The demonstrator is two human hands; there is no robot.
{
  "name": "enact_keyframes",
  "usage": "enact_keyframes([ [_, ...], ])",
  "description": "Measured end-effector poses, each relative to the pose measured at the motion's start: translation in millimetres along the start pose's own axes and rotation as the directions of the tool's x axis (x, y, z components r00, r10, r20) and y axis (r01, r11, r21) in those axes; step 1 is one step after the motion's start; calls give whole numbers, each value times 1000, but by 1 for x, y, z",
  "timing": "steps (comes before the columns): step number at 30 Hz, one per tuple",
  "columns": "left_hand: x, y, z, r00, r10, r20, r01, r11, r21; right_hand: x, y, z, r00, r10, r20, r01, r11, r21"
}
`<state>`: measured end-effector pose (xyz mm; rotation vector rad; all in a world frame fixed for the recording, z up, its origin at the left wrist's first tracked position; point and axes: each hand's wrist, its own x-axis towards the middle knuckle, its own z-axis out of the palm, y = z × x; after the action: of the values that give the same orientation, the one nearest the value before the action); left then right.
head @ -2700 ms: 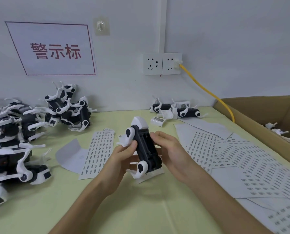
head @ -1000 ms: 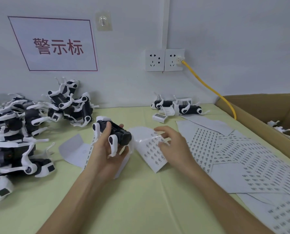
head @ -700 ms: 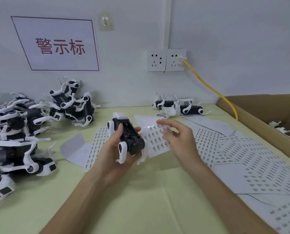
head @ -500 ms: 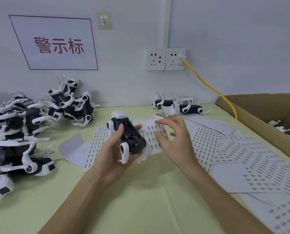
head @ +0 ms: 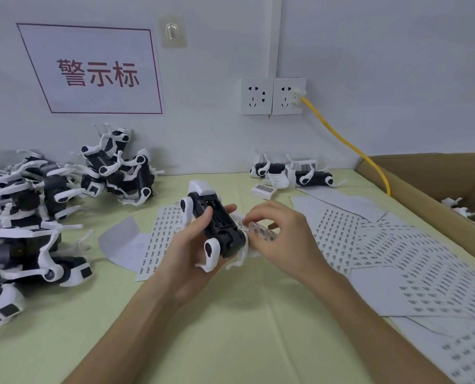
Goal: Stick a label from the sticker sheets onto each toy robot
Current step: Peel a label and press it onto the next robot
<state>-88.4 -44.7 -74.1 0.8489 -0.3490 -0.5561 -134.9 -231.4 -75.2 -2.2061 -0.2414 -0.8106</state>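
The left fingers (head: 229, 209) were wrapped round the toy robot (head: 221, 231) from below, the thumb pressed across its black belly; the left hand (head: 188, 254) gripped it firmly above the worktop (head: 230, 333). The right fingers (head: 254, 217) were curled down onto a sticker sheet (head: 261, 233) touching the toy robot's right flank, fingertips on its printed face; the thumb was hidden under the right hand (head: 287, 241), so whether a single label was pinched could not be told.

The toy robot lay belly-up; its long axis ran away from the person and slightly leftward, the white head block at the far end, toward the wall; the body was black with a ribbed panel, and the white legs with black round joints splayed out from its sides.

Left of the toy robot lay a flat printed sheet (head: 163, 239); farther left sat a heap of robots (head: 23, 217); right of it spread overlapping sheets (head: 383, 250); beyond those stood a cardboard box (head: 424, 189); behind the toy robot, by the wall, lay two more robots (head: 291, 176).
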Motion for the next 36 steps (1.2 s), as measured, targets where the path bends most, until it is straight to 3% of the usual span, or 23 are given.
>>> enact_keyframes([
  [12, -3, 5, -2, 987, -102, 122, 97, 994, 43, 0, -1, -5, 995, 74, -73, -72, 997, 36],
  [16, -3, 3, 0, 986, -132, 98, 112, 976, 184, 0, 0, -5, 993, 53, -104, -54, 998, -9],
  [28, -3, -2, 5, 985, -157, 77, 120, 926, 359, 0, 3, -3, 991, 109, -74, -114, 992, -62],
  [36, -4, -1, 5, 987, -154, 53, 129, 936, 326, 1, 4, -1, 992, 104, -66, -108, 993, -55],
])
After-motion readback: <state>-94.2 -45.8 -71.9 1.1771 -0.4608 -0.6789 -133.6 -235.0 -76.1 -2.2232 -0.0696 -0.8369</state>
